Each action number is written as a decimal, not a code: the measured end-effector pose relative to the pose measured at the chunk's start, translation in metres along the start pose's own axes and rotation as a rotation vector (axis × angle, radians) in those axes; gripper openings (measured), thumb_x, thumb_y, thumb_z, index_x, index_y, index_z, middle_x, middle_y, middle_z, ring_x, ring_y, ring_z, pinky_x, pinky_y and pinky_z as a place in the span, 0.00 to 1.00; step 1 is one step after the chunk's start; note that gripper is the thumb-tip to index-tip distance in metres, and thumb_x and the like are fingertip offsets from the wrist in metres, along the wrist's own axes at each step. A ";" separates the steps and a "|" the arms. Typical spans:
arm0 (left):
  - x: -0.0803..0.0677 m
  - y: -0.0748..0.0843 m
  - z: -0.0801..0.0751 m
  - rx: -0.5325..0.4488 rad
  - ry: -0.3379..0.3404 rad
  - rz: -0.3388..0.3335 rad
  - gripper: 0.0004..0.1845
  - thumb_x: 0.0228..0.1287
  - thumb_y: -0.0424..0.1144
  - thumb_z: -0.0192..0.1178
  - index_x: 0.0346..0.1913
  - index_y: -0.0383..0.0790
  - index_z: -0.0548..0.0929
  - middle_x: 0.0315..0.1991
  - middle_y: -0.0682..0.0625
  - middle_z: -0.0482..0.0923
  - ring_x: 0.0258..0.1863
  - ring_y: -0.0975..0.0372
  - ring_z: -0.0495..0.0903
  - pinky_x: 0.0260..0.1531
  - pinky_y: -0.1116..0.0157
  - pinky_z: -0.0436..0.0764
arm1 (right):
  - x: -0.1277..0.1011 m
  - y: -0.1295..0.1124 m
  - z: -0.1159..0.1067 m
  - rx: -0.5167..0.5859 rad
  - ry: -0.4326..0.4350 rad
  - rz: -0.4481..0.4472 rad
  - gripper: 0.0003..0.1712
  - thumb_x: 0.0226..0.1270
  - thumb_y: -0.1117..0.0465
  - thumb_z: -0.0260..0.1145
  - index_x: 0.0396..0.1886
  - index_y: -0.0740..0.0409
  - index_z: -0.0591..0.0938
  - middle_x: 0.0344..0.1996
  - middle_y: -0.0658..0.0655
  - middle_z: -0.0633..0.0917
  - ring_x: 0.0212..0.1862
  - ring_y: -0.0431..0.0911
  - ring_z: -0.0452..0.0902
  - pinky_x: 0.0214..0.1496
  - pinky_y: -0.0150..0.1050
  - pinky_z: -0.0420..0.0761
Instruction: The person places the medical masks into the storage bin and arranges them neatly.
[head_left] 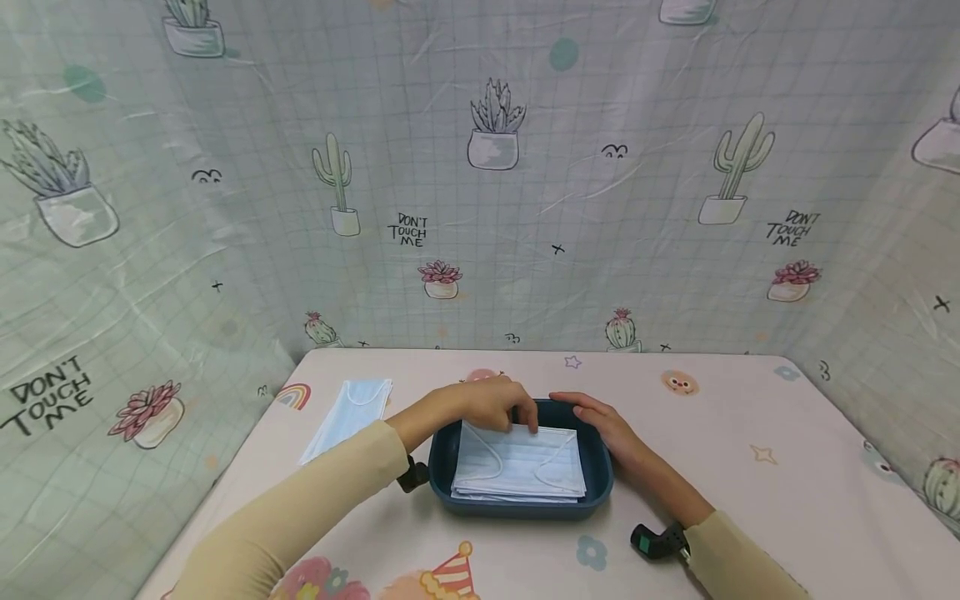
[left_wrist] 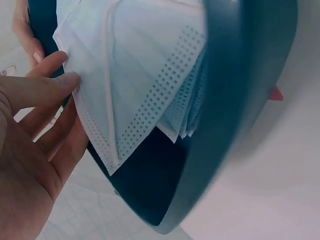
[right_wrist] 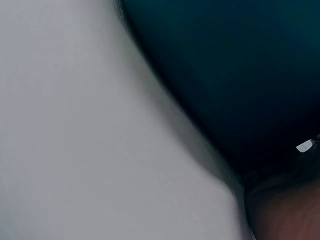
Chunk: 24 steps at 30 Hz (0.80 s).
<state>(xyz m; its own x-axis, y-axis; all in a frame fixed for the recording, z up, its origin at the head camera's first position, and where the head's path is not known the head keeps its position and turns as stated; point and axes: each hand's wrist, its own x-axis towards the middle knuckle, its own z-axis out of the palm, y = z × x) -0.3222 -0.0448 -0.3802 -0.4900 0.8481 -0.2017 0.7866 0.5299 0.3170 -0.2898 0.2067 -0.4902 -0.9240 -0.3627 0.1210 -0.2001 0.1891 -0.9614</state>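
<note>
Bright soft light, faint shadows, head view bent at the edges, left wrist view soft, right wrist view all blurry

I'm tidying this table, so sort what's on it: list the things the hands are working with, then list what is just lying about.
In use:
- left hand, fingers on the top mask
- right hand, resting on the tray's far rim
- stack of masks
- dark blue tray holding the stack

Lying about:
- single mask, on the table left of the tray
- patterned tablecloth
</note>
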 end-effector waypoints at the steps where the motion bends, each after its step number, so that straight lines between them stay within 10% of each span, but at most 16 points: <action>1: 0.000 0.000 0.001 0.009 -0.003 -0.018 0.18 0.62 0.25 0.64 0.48 0.49 0.92 0.46 0.54 0.88 0.42 0.65 0.79 0.45 0.72 0.80 | 0.000 0.000 0.000 0.001 0.000 -0.002 0.26 0.83 0.59 0.45 0.74 0.56 0.74 0.75 0.60 0.72 0.77 0.49 0.63 0.77 0.44 0.60; 9: -0.003 -0.002 0.006 0.035 -0.031 -0.038 0.16 0.63 0.28 0.64 0.50 0.47 0.91 0.49 0.54 0.89 0.43 0.66 0.82 0.48 0.71 0.81 | -0.001 0.001 0.001 0.022 -0.018 -0.003 0.26 0.83 0.60 0.45 0.74 0.57 0.73 0.76 0.62 0.71 0.80 0.60 0.56 0.79 0.50 0.57; 19: -0.010 -0.005 0.003 -0.025 0.024 -0.007 0.14 0.67 0.29 0.65 0.52 0.44 0.90 0.48 0.52 0.89 0.44 0.66 0.84 0.51 0.71 0.84 | -0.001 -0.006 -0.001 0.055 -0.020 0.022 0.26 0.84 0.58 0.45 0.75 0.52 0.73 0.76 0.58 0.71 0.76 0.44 0.65 0.68 0.23 0.66; 24: -0.019 -0.013 0.001 -0.114 0.092 0.007 0.15 0.66 0.24 0.62 0.53 0.38 0.88 0.49 0.45 0.89 0.46 0.62 0.86 0.49 0.70 0.84 | 0.000 -0.004 -0.002 0.036 -0.023 0.002 0.26 0.83 0.58 0.44 0.75 0.55 0.72 0.76 0.61 0.71 0.79 0.55 0.61 0.74 0.35 0.65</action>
<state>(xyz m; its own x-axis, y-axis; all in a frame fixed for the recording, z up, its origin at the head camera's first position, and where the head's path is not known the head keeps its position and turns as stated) -0.3229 -0.0677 -0.3812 -0.5207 0.8460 -0.1152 0.7450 0.5161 0.4227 -0.2897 0.2075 -0.4864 -0.9166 -0.3833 0.1133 -0.1858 0.1575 -0.9699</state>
